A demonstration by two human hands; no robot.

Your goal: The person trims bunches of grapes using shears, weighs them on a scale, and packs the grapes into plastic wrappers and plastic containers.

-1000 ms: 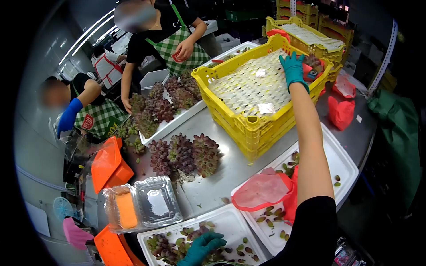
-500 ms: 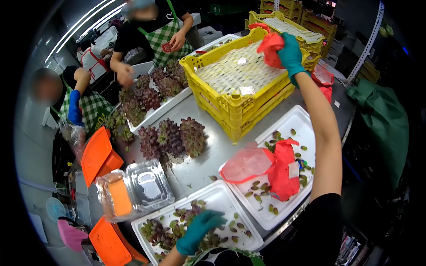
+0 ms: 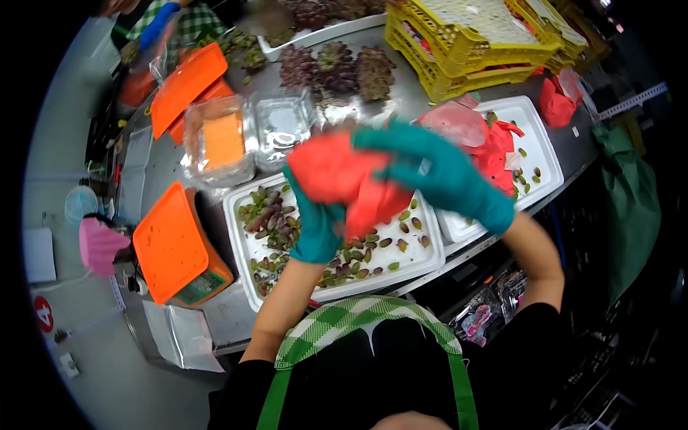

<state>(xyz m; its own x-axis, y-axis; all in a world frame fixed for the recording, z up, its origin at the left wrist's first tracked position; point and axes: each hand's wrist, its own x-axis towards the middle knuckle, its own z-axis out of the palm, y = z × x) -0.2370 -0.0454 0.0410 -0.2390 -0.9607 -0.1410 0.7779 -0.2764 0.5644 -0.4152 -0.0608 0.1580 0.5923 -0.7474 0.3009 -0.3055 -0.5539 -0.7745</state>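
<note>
My left hand (image 3: 317,226), in a teal glove, is closed around a crumpled red bag (image 3: 344,172) from its left side. The bag's contents are hidden, and motion blurs it. My right hand (image 3: 448,175), also gloved in teal, reaches across the bag from the right with its fingers stretched out over it. Below both hands lies a white tray (image 3: 240,276) with loose purple-green grapes (image 3: 351,265) and small clusters at its left. A second white tray (image 3: 541,147) to the right holds another red bag (image 3: 498,154) with a pale translucent panel, among scattered grapes.
Yellow crates (image 3: 448,61) are stacked at the back. Grape bunches (image 3: 337,68) lie on the metal table near a clear plastic clamshell box (image 3: 283,118). Orange-topped containers (image 3: 172,244) stand at the left. Another red bag (image 3: 559,104) lies at the far right. A co-worker's blue-gloved hand (image 3: 158,25) shows at upper left.
My right hand has brought a red bag from the yellow crate to above the near tray. My left hand has risen from the grapes and taken hold of it. The view has tilted down.
</note>
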